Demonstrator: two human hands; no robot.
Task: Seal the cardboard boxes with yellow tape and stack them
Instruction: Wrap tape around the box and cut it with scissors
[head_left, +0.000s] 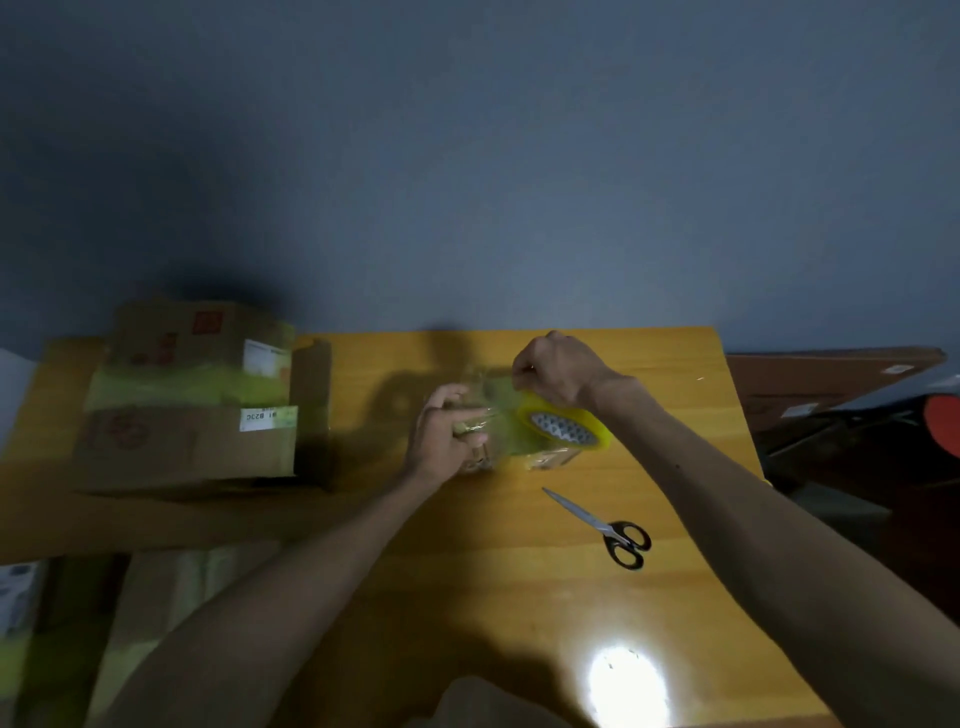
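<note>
The wooden table (675, 374) carries everything. The big cardboard box (187, 415), well left of the small box, is banded in yellow tape and looks light but stiff; its bottom edges seem the best place to lift it. The small box (480, 461) sits mid-table, mostly covered, and is probably light enough to slide. The tape roll (563, 426) tilts just right of it, its film thin and clingy. Scissors (608, 525) lie nearer the person. The right hand (556, 369) curls tight on the roll. The left hand (441, 436) lays its fingers (470, 428) slightly apart across the small box, pressing the strip.
</note>
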